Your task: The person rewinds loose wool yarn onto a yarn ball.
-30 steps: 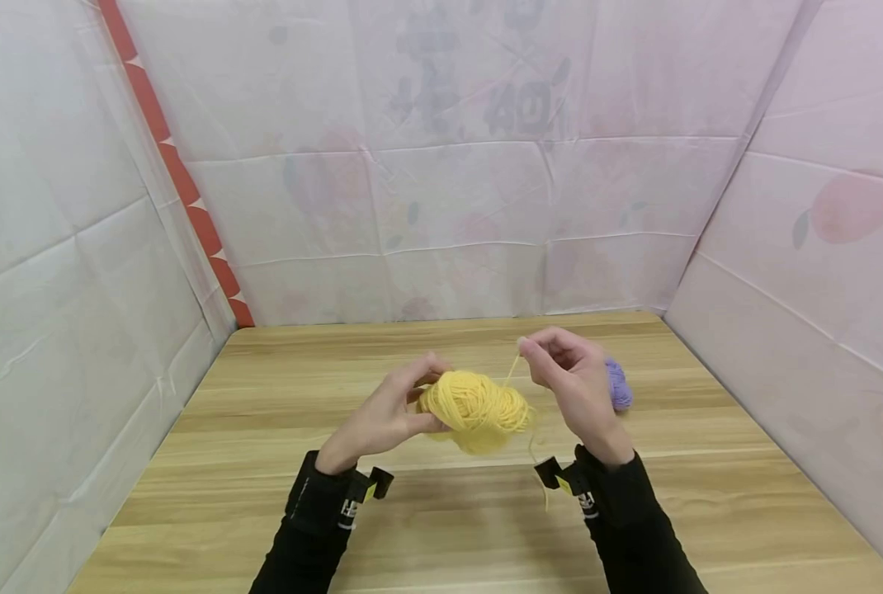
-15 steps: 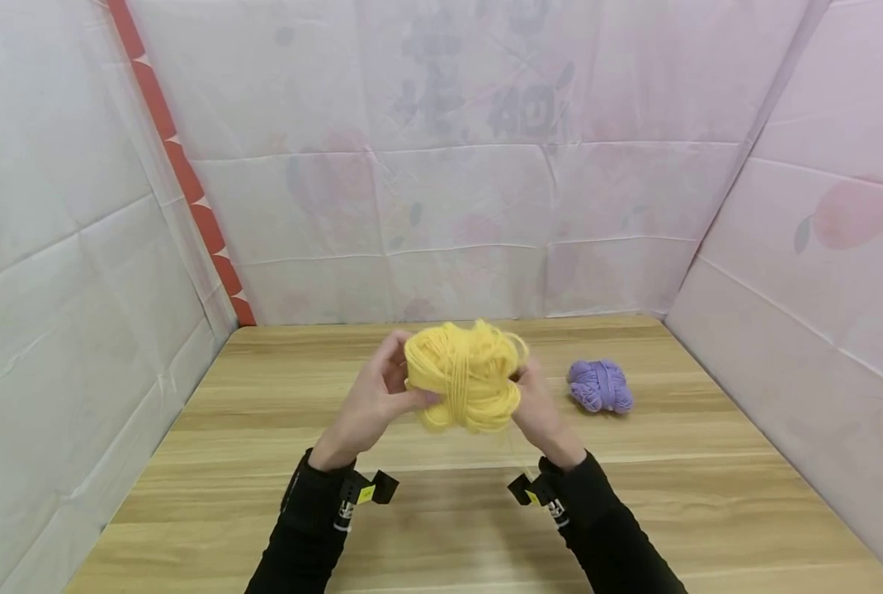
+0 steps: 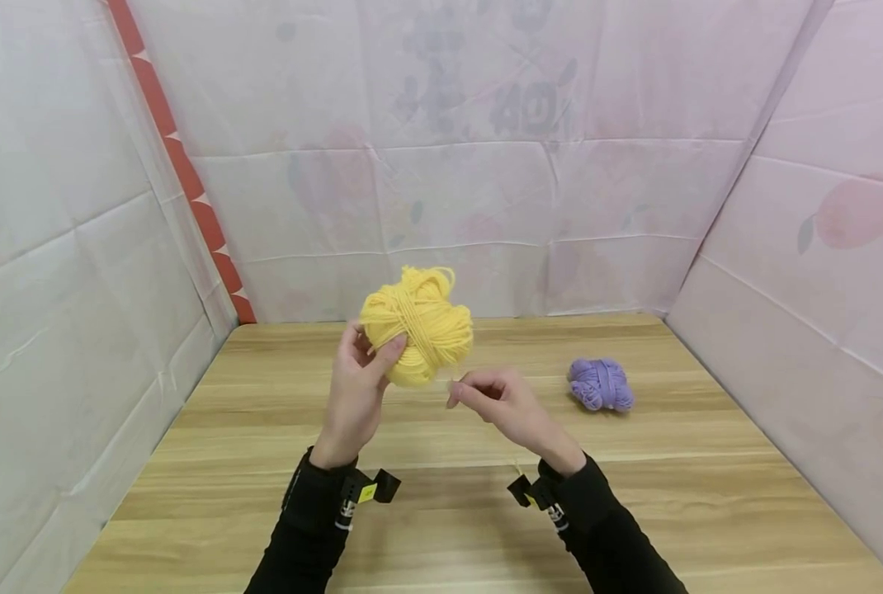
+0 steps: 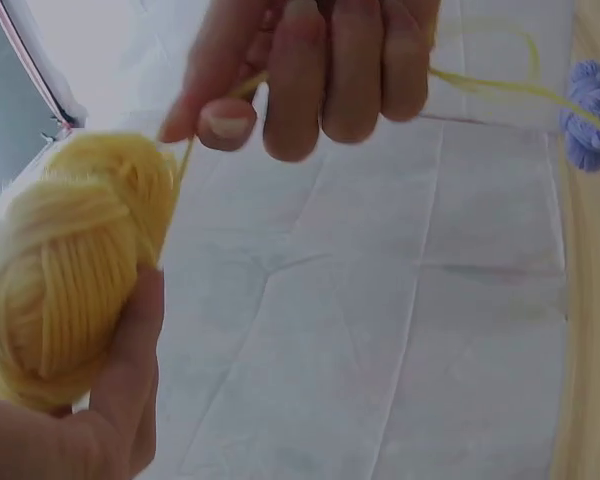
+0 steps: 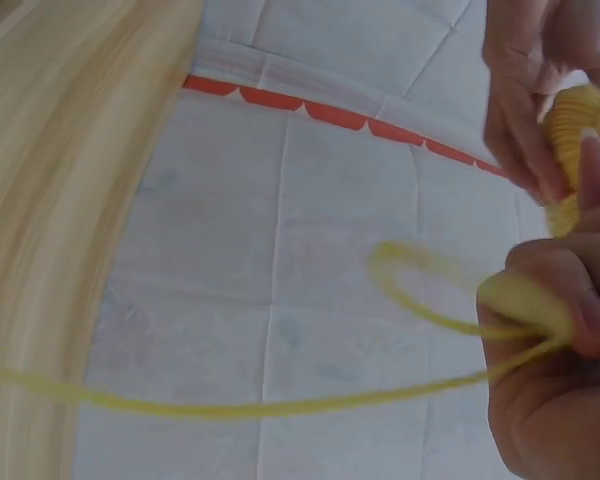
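A yellow yarn ball [image 3: 421, 326], with a band of strands wound round its middle, is held up over the table by my left hand [image 3: 356, 392], thumb in front. To its lower right, my right hand [image 3: 508, 408] pinches a strand of the yarn. In the left wrist view that strand [image 4: 183, 185] runs taut from the ball [image 4: 65, 280] to the fingers of my right hand [image 4: 320, 80]. The loose yarn tail [image 5: 250, 409] trails away from my right hand in the right wrist view, with a small loop beside it.
A purple yarn ball [image 3: 601, 385] lies on the wooden table [image 3: 709, 470], right of my right hand. Pale patterned sheets [image 3: 471, 198] wall in the back and both sides. A red strip [image 3: 185, 169] runs down the left corner.
The yellow ball has gone up and left with my left hand, turning on the way. My right hand, behind the ball half a second ago, is now in sight below it with the strand.
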`<state>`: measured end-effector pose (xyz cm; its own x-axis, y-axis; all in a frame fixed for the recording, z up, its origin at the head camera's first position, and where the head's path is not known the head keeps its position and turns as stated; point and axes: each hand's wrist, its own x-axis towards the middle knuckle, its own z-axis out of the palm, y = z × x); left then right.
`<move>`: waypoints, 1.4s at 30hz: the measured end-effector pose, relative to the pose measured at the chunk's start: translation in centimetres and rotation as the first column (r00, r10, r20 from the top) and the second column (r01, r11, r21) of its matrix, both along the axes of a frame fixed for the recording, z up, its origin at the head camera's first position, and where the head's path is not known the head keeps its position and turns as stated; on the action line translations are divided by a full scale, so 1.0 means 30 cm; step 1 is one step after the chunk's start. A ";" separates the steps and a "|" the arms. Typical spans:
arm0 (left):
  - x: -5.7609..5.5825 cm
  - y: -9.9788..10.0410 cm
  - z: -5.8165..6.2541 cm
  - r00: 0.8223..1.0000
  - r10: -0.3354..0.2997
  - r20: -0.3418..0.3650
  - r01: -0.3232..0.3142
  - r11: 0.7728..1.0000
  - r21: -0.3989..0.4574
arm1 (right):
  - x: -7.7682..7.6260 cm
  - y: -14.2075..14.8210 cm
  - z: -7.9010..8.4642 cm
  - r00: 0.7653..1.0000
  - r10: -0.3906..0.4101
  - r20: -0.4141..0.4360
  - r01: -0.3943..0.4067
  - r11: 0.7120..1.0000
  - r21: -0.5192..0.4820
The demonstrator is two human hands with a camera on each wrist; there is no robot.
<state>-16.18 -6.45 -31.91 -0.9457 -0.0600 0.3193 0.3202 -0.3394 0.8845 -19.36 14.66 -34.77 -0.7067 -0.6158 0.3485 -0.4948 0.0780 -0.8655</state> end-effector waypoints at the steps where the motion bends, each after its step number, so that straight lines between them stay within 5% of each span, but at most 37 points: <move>1: -0.001 0.000 -0.001 1.000 0.026 0.007 -0.026 1.000 0.007 | 0.005 0.000 0.003 1.000 0.009 -0.019 -0.009 1.000 0.024; 11: -0.030 -0.010 -0.024 0.963 0.258 -0.077 -0.267 0.952 -0.147 | 0.062 0.030 0.057 0.988 0.130 -0.082 -0.124 0.989 0.078; 16: -0.031 -0.004 -0.025 0.951 0.294 -0.100 -0.310 0.894 -0.322 | 0.092 0.080 0.095 0.987 0.095 -0.127 -0.086 0.994 0.070; 20: -0.033 0.005 -0.030 0.947 0.273 -0.167 -0.320 0.825 -0.466 | 0.100 0.122 0.116 0.979 0.039 -0.202 -0.040 0.999 -0.004; 25: -0.036 0.018 -0.044 0.953 0.149 -0.262 -0.288 0.710 -0.642 | 0.091 0.159 0.126 0.966 -0.008 -0.259 -0.026 0.992 -0.127; 29: -0.031 0.027 -0.047 0.971 -0.049 -0.235 -0.147 0.651 -0.745 | 0.076 0.178 0.124 0.962 -0.076 -0.263 0.032 0.985 -0.167; 33: -0.024 0.032 -0.049 0.954 -0.231 -0.192 -0.018 0.597 -0.802 | 0.058 0.183 0.118 0.956 -0.154 -0.250 0.111 0.978 -0.178; 36: -0.019 0.032 -0.048 0.938 -0.304 -0.166 0.048 0.589 -0.806 | 0.046 0.183 0.111 0.944 -0.218 -0.246 0.180 0.969 -0.166; 42: -0.009 0.026 -0.040 0.911 -0.393 -0.124 0.181 0.652 -0.736 | 0.014 0.173 0.086 0.948 -0.275 -0.160 0.250 0.955 -0.160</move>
